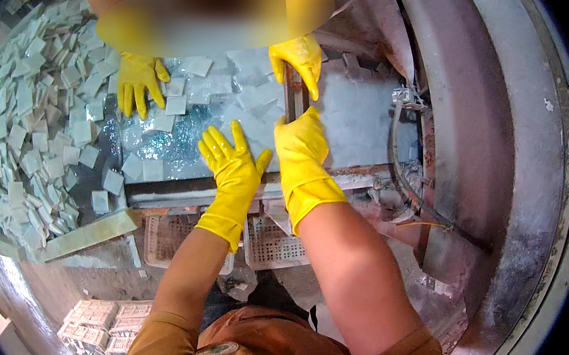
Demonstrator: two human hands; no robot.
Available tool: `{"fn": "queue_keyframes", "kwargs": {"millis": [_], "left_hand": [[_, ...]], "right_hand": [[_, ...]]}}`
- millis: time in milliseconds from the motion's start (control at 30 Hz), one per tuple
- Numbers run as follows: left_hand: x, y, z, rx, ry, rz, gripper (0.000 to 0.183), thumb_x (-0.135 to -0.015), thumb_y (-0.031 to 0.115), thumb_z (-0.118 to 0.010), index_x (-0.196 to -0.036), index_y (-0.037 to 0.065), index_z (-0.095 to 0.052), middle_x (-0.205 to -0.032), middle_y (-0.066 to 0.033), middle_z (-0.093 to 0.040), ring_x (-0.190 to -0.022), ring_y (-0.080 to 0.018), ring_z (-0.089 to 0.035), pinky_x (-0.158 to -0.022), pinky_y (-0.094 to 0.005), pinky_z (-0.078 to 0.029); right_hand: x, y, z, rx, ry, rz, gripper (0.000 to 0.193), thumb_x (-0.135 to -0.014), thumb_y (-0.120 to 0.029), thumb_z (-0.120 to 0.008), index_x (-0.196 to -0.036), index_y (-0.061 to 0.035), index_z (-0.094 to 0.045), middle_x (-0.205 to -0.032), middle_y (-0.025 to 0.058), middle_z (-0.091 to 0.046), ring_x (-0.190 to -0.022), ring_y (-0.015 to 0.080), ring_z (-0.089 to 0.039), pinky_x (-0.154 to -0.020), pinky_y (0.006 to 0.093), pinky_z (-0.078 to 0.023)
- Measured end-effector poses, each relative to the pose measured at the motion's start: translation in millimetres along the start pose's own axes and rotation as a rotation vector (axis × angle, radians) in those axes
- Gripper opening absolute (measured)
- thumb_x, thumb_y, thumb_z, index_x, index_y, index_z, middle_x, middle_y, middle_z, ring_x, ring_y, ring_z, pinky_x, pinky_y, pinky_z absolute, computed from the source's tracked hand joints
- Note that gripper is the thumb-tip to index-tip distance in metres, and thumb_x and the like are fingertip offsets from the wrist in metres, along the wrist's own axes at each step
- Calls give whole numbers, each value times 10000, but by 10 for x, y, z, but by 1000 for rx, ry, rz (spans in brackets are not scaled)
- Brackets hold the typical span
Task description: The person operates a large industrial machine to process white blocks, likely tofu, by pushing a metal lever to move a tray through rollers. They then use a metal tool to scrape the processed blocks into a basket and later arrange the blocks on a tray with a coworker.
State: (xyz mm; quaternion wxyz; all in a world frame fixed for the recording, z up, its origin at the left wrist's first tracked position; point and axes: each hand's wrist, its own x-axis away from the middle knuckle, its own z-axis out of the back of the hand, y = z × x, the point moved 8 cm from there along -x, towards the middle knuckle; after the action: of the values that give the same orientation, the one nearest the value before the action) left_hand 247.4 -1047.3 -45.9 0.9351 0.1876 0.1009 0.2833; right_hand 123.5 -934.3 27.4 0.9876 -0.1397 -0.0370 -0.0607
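Note:
My left hand (231, 156) wears a yellow rubber glove. Its fingers are spread over the wet bed, near the front edge, and nothing is in them. Small pale square tiles (176, 105) lie scattered in the water beyond it. My right hand (301, 150), also gloved in yellow, is closed around the near end of a brown metal bar (296, 94) that lies across the bed. At the bar's far end is another person's gloved hand (299, 60), its fingers pointing down along it. That person's other gloved hand (138, 84) rests spread over tiles at the far left.
A large heap of loose pale tiles (33, 126) fills the left side, with a long pale block (88, 236) along its near edge. White plastic baskets (274, 243) stand below the bed's front rail (197, 194). At right are a hose (396, 143) and a big curved machine housing (471, 125).

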Motion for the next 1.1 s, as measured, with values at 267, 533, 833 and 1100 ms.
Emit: {"fn": "queue_keyframes", "kwargs": {"millis": [267,533,833,1100], "left_hand": [[318,-248,334,192,-78,-269,895,-814,437,-788,-1541,43,-447,-1575,-325,-367,-1455,-529,-332,-1232,-621,-188],[31,-2609,1070,-333,197,538,931,-937,683,-565,-1625,102,-326,-1612,-304,-349,-1459,-552,-320,-1180,-683,-180],[-711,-1241,349,-269,164,108,934,-914,678,-593,-1592,72,-384,-1646,-261,-326,-1516,-480,-283,-1194,-702,-121],[-73,-163,121,-53,-8,-126,959,-828,550,-733,-1529,-28,-427,-1573,-331,-376,-1451,-522,-344,-1219,-669,-139]], "right_hand": [[-78,112,-66,-2,45,34,491,-821,-381,-720,-1153,-28,-644,-1007,229,-739,-944,425,-716,-820,536,-567],[-23,38,-2,53,12,-8,467,-835,-379,-724,-1127,-29,-623,-995,211,-738,-935,414,-726,-789,533,-582],[0,-13,-50,-4,12,42,481,-837,-369,-734,-1156,-30,-612,-1029,216,-726,-965,418,-710,-817,523,-575],[-27,17,39,-2,1,-13,437,-829,-349,-749,-1097,-28,-619,-1043,225,-727,-993,417,-709,-833,526,-575]]}}
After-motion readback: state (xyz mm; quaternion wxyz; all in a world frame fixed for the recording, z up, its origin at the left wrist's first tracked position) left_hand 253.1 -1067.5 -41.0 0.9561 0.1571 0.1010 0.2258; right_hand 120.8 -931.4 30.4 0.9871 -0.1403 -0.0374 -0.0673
